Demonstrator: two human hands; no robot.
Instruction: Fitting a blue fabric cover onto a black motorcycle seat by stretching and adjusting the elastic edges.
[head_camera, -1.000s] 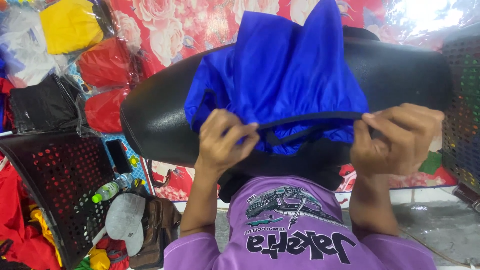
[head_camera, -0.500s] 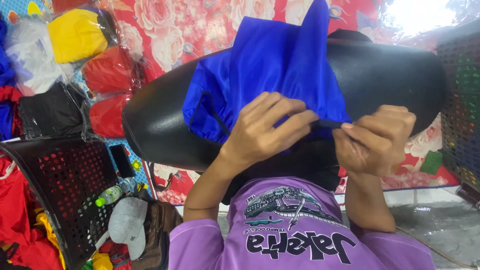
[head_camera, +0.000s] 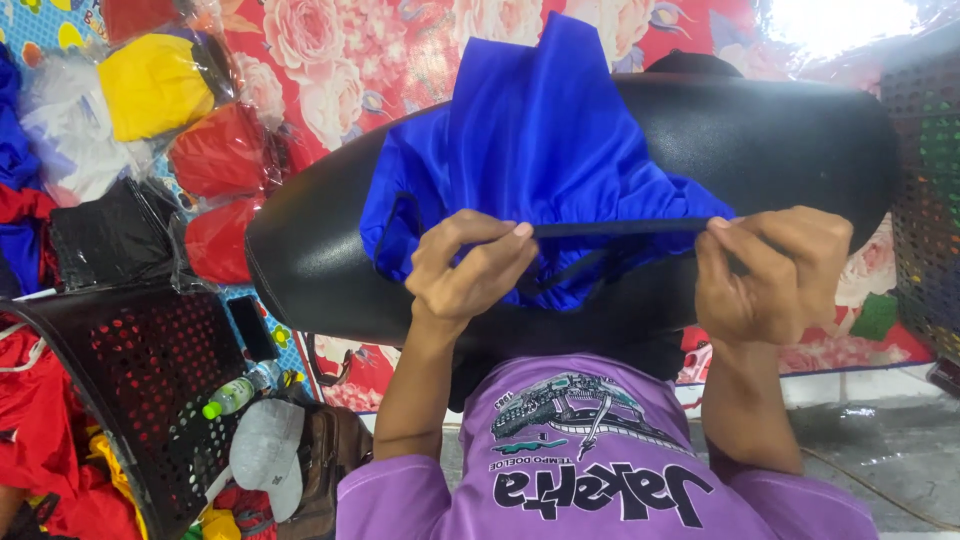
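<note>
A shiny blue garment (head_camera: 540, 150) lies draped over a black padded board (head_camera: 800, 140) in front of me. Its near edge has a dark band (head_camera: 620, 229), pulled straight between my two hands. My left hand (head_camera: 465, 265) pinches the band's left end between thumb and fingers. The right end is gripped by my right hand (head_camera: 770, 270), over the board's near edge. Loose blue folds bunch up under the band and to its left. My purple printed shirt (head_camera: 600, 470) fills the bottom of the view.
A black perforated basket (head_camera: 140, 370) stands at the left, with bagged yellow (head_camera: 150, 85), red (head_camera: 220, 155) and black (head_camera: 110, 235) clothes behind it. Below the basket lie a green-capped bottle (head_camera: 235, 395), a grey cap (head_camera: 265, 455), a phone (head_camera: 252, 328) and a brown bag (head_camera: 335, 450). Another perforated basket (head_camera: 925, 200) stands at the right.
My left hand has come off the top of the blue cloth and now pinches the dark band. The band is stretched wider and straighter between both hands.
</note>
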